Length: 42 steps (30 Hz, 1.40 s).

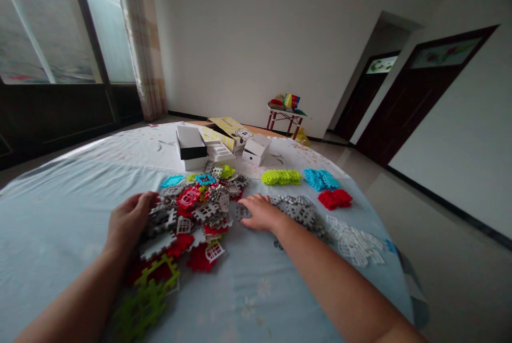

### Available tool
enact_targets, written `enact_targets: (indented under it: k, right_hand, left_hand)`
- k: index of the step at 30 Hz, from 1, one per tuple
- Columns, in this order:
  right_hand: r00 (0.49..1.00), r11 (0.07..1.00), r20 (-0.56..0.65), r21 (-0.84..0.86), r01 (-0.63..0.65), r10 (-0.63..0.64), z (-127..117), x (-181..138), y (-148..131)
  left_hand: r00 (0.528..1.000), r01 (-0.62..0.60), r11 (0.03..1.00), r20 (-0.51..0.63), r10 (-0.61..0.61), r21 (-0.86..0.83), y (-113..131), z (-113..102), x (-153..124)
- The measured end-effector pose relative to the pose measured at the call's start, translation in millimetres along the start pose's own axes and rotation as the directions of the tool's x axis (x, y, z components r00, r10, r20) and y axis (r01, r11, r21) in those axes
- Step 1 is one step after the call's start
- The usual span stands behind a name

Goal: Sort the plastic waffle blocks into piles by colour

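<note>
A mixed pile of plastic interlocking tiles (pixel 188 215) in red, grey, white, lime and blue lies in front of me. At its left edge is my left hand (pixel 130 217), fingers curled in and touching the dark grey pieces; what they hold is hidden. My right hand (pixel 261 212) is on the pile's right side, thumb and fingers closed about a grey interlocking tile (pixel 241 213), partly covered by the fingers. Beside that wrist, partly behind my forearm, is a heap of grey tiles (pixel 302 209). White lattice window pieces (pixel 354 241) lie farther right.
Sorted lime tiles (pixel 281 177), blue tiles (pixel 320 178) and red tiles (pixel 335 199) lie at the right. Behind the pile stand a black-and-white box (pixel 191 143), a yellow printed box (pixel 232 130) and a small white box (pixel 256 150). A pale blue cloth (pixel 240 289) covers the round table.
</note>
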State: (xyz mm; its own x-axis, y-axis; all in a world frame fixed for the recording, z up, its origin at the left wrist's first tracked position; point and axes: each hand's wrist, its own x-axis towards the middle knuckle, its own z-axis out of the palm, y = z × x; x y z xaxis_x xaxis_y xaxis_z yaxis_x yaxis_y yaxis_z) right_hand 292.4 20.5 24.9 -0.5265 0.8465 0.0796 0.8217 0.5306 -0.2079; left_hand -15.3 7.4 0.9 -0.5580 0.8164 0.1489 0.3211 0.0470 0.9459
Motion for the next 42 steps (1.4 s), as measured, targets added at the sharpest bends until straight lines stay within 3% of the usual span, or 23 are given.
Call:
enact_targets:
  k: [3, 7, 12, 15, 18, 22, 26, 30, 32, 35, 42]
  right_hand:
    - [1.000, 1.000, 0.007, -0.016, -0.015, 0.015, -1.5, -0.6, -1.4]
    - [0.995, 1.000, -0.095, -0.018, -0.025, 0.023, -27.5, -15.8, 2.1]
    - [0.970, 0.988, -0.215, -0.078, -0.131, 0.111, -67.6, -54.2, 32.6]
    - [0.940, 0.977, -0.302, -0.084, -0.193, 0.160, -74.6, -69.5, 44.0]
    - [0.935, 0.997, -0.349, -0.013, -0.072, 0.063, -64.8, -71.0, 26.6]
    - [0.936, 0.959, -0.267, 0.101, 0.264, -0.230, -37.0, -59.0, -36.3]
    - [0.854, 0.858, -0.198, 0.096, 0.505, -0.481, -9.8, -41.9, -102.5]
    - [0.759, 0.767, -0.150, 0.004, 0.642, -0.634, 9.7, -26.2, -143.0]
    - [0.742, 0.752, -0.131, -0.037, 0.659, -0.657, 16.5, -20.0, -151.0]
    - [0.761, 0.770, -0.119, -0.058, 0.636, -0.638, 22.5, -13.1, -148.8]
    - [0.833, 0.841, -0.117, -0.043, 0.539, -0.540, 16.3, -4.4, -111.3]
  left_hand:
    - [0.999, 0.032, 0.998, 0.001, -0.032, -0.057, -2.6, -3.4, 3.7]
    - [0.999, 0.043, 0.994, 0.010, -0.042, -0.104, -2.0, -5.9, 4.5]
    - [0.999, 0.038, 0.990, -0.012, -0.040, -0.134, 0.8, -4.4, 1.8]
    - [0.999, 0.028, 0.989, -0.015, -0.031, -0.148, 2.0, -4.1, 0.2]
    - [0.999, 0.021, 0.988, -0.020, -0.025, -0.154, 2.4, -3.5, -0.9]
    - [1.000, 0.000, 0.987, -0.022, -0.004, -0.164, -0.8, -2.3, 0.1]
    - [0.999, -0.026, 0.984, -0.046, 0.018, -0.176, -7.1, -5.9, 4.9]
    - [0.994, -0.040, 0.979, -0.105, 0.019, -0.199, -11.1, -13.6, 9.8]
    - [0.992, -0.042, 0.976, -0.123, 0.016, -0.216, -12.5, -16.0, 11.6]
    - [0.992, -0.041, 0.970, -0.125, 0.011, -0.238, -15.0, -16.4, 14.0]
    - [0.995, -0.046, 0.973, -0.094, 0.025, -0.228, -16.7, -14.1, 13.3]
